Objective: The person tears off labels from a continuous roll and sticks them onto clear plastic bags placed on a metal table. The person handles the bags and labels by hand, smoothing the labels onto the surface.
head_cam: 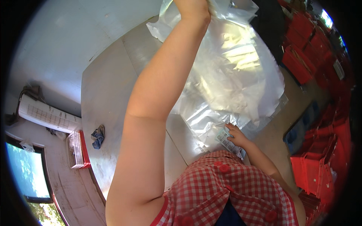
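My left hand (195, 7) reaches far out to the top edge of the picture, where its fingers are cut off; raised clear plastic film surrounds it. A large crumpled sheet or bag of clear plastic (226, 82) spreads over the grey worktop (107, 99). Close to my body, my right hand (237, 137) rests on the plastic's near part with its fingers apart. Beside its fingertips lies a printed label or leaflet (225, 139) with a pale green edge, partly hidden by the checked apron.
A crumpled blue and brown cloth (98, 137) lies at the worktop's left. Beyond that edge are a white air conditioner (48, 113) and a white plastic basket (74, 149). Stacked red crates (314, 166) and a blue crate or pallet (301, 127) stand at the right.
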Action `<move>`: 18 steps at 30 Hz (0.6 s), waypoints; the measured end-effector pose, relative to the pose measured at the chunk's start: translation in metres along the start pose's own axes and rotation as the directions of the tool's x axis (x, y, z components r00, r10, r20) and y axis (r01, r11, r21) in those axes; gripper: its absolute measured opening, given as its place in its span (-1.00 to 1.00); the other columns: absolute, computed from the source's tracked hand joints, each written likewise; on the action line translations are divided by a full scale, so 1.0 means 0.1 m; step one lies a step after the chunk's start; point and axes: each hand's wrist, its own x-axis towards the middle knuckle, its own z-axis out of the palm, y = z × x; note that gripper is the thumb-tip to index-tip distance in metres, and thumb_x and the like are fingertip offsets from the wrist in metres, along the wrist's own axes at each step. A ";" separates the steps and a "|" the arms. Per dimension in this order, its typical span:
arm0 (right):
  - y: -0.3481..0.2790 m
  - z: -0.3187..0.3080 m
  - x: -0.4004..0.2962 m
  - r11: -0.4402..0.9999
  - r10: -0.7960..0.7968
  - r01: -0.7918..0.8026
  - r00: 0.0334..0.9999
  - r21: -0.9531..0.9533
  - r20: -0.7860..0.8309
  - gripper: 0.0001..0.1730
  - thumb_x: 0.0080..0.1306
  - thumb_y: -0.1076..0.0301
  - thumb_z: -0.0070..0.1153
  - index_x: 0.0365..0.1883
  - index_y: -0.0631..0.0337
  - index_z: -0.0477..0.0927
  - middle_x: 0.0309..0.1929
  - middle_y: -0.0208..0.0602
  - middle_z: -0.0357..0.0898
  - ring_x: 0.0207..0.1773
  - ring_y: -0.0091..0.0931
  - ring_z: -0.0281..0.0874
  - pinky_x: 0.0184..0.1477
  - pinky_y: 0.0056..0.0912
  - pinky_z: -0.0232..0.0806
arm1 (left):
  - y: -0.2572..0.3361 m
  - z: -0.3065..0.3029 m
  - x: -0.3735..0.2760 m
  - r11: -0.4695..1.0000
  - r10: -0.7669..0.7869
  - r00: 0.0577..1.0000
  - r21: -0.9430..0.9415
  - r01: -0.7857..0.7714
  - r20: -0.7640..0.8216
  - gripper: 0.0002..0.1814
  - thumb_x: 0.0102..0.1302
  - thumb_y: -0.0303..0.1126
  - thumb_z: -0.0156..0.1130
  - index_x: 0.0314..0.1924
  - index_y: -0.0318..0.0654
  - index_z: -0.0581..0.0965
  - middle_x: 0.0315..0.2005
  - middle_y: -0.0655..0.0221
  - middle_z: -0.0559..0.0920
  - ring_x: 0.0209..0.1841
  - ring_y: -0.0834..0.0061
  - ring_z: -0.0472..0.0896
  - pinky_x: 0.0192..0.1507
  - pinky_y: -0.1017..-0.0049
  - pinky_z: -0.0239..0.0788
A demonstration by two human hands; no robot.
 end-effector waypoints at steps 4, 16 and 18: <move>0.02 0.00 0.01 1.000 -0.014 0.014 1.000 0.016 0.001 -0.83 0.07 0.44 0.18 -0.45 0.34 0.47 0.39 -0.15 0.07 0.45 -0.16 -0.10 0.39 -0.09 -0.15 | -0.11 0.24 -0.08 0.956 -0.026 0.999 -0.292 0.017 -0.026 -0.84 0.08 -0.62 -0.04 -0.39 -0.35 0.52 -0.51 0.31 0.58 -0.48 0.45 0.55 -0.36 0.52 0.43; 0.04 -0.04 -0.04 0.965 0.163 -0.155 0.986 0.213 -0.020 -0.68 0.09 0.47 0.14 -0.14 0.30 0.54 0.31 -0.17 0.22 0.37 -0.25 0.09 0.33 -0.31 0.00 | -0.47 0.14 -0.87 0.777 0.160 0.943 0.552 -0.302 0.291 -0.75 0.14 -0.51 0.04 -0.14 -0.34 0.49 -0.34 0.27 0.56 -0.27 0.34 0.51 -0.19 0.43 0.35; 0.01 -0.12 -0.15 0.916 0.273 -0.241 0.960 0.320 -0.060 -0.68 0.11 0.46 0.13 -0.13 0.32 0.53 0.23 -0.15 0.34 0.26 -0.27 0.28 0.24 -0.35 0.14 | -0.47 0.05 -1.31 0.606 0.348 0.857 0.606 -0.516 0.381 -0.63 0.11 -0.50 0.08 -0.02 -0.35 0.44 -0.25 0.15 0.55 -0.19 0.18 0.50 -0.10 0.35 0.31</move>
